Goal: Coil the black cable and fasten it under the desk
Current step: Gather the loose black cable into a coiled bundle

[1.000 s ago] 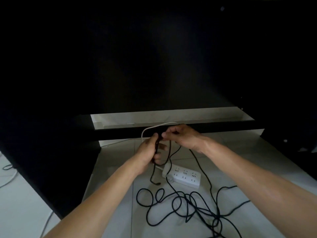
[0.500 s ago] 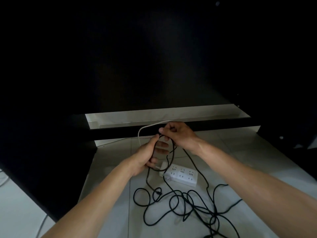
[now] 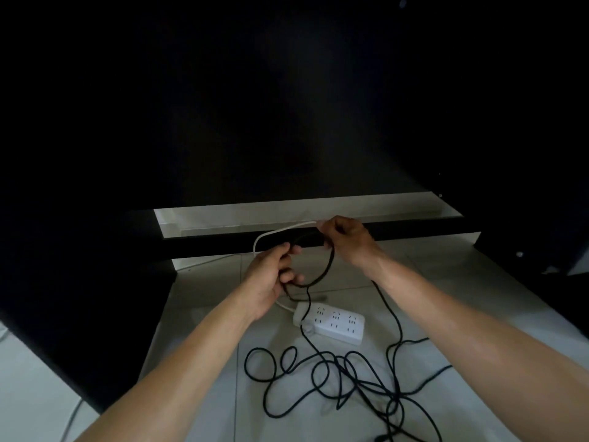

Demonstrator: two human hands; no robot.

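1. Head view: the left hand is clenched around a small bundle of the black cable, and the right hand pinches the same cable just beside it. A loop hangs between the two hands.
2. Compared with half a second back, the hands have pulled apart a bit. The right one's gone up and to the right, so the loop between them is wider now.
3. Most of the cable is still a loose tangle on the tiled floor, near the person, under the dark desk.
4. The white power strip sits on the floor below the hands, same spot as before, with a strand of black cable crossing its left end. Its white cord arcs up behind the hands.
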